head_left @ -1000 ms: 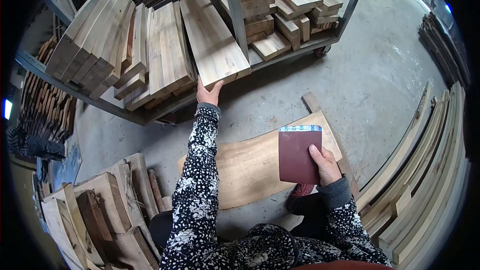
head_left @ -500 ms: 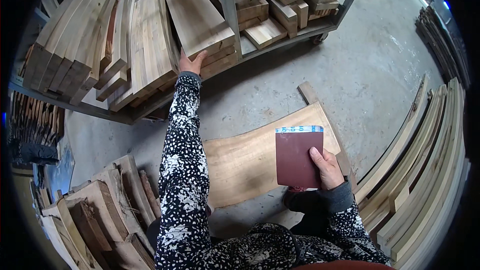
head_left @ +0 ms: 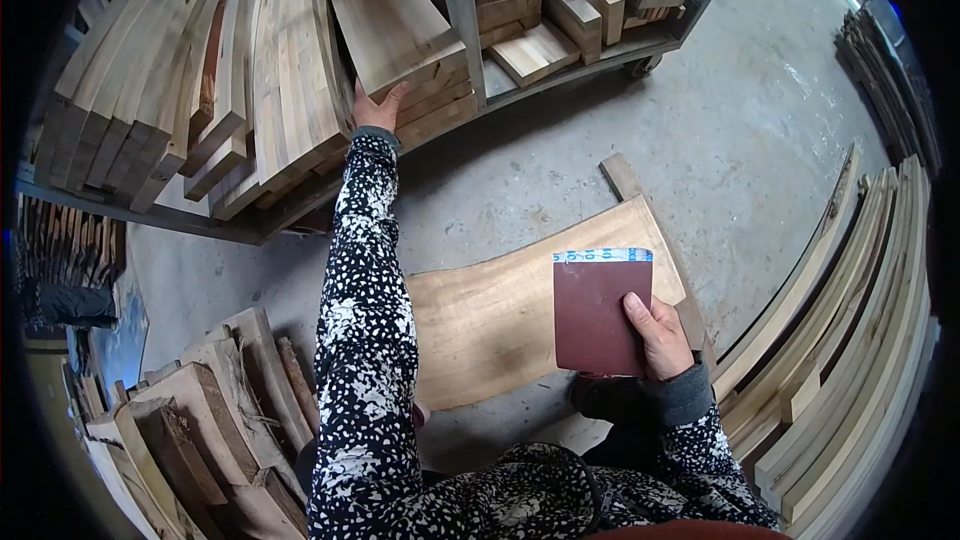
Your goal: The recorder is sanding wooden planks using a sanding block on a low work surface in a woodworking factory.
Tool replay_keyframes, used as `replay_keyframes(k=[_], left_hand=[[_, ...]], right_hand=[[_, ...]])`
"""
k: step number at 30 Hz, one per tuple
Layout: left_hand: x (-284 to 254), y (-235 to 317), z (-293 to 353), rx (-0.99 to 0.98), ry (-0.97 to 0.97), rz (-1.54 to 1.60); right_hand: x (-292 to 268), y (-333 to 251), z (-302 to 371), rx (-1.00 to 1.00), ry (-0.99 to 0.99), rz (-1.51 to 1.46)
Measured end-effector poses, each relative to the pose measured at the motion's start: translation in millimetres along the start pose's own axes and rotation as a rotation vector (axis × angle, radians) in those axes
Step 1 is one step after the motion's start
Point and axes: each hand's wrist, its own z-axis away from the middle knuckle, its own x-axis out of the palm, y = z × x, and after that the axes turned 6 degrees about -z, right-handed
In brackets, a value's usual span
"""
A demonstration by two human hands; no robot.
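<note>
My left hand [head_left: 378,107] reaches out to the far-left rack and grips the near end of a thick wooden board [head_left: 385,15], the top one of its stack. The thumb lies against the board's end face, while the fingers go round its left side and are partly hidden. Close in front of me, my right hand [head_left: 660,337] holds a dark red sheet of sandpaper [head_left: 601,315] upright by its right edge, thumb on the near face. A white strip with blue print runs along its top. Behind the sheet, a wide pale plank [head_left: 480,330] with wavy edges lies low down, partly covered.
The metal rack [head_left: 460,20] on a caster wheel [head_left: 643,67] carries several stacks of boards. Rough-edged slabs [head_left: 200,420] stand at lower left. Long planks [head_left: 850,340] lie along the right. A narrow wooden bar [head_left: 622,177] sits under the wavy plank's far end, on the concrete floor.
My left hand has shifted slightly farther away, and the near end of the board it grips sits a little higher in view. My right hand and the sandpaper have hardly moved.
</note>
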Motion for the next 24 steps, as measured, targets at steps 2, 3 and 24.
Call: replay_keyframes(k=[2,3,24], left_hand=[[1.6,-4.7,-3.8,0.012,0.0,0.005],[2.8,-6.9,-5.4,0.022,0.0,0.013],[-74.6,-32.9,48.2,-0.89,0.063,1.178]], right_hand=[[-0.5,-0.7,-0.8,-0.001,-0.013,0.013],[-0.8,-1.0,-1.0,-0.002,-0.019,0.02],[1.9,1.2,-1.0,-0.127,-0.067,-0.032]])
